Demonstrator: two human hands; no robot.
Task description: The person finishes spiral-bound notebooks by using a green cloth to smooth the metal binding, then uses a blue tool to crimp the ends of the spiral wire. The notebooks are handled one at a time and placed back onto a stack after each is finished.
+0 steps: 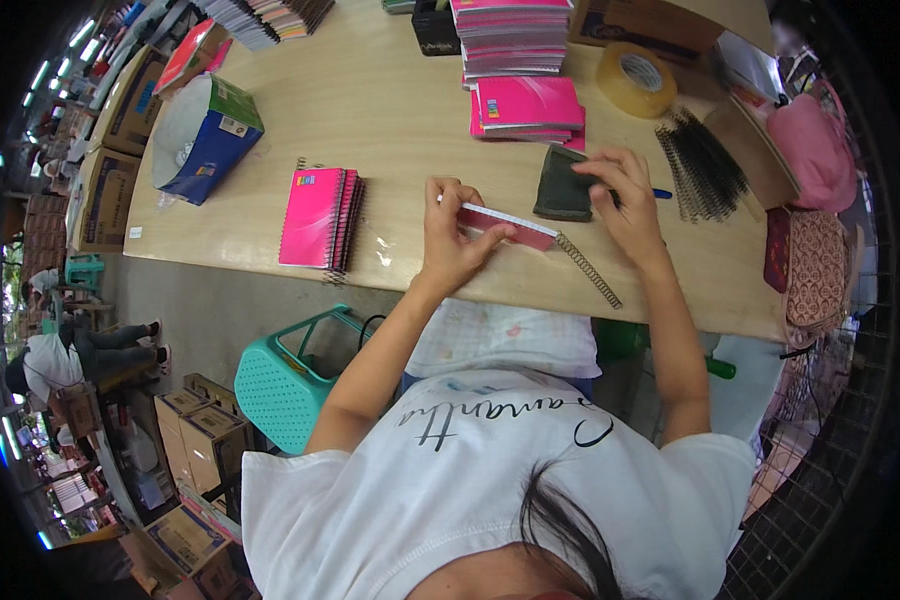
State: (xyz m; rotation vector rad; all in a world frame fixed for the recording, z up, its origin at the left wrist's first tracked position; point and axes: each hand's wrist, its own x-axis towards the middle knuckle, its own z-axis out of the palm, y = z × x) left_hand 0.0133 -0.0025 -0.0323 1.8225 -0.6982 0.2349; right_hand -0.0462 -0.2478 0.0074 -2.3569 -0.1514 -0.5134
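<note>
Left hand (452, 240): pinches notebook (536, 238) edge-on between thumb and fingers above table (400, 110). At notebook's right end: slanting wire coil (592, 272). Right hand (622, 190): hovers half-open, fingers curled, holding nothing visible, partly screening dark block (560, 190). Beyond: coil bundle (705, 165), tape roll (620, 88). Left: pink notebooks (310, 222).
</note>
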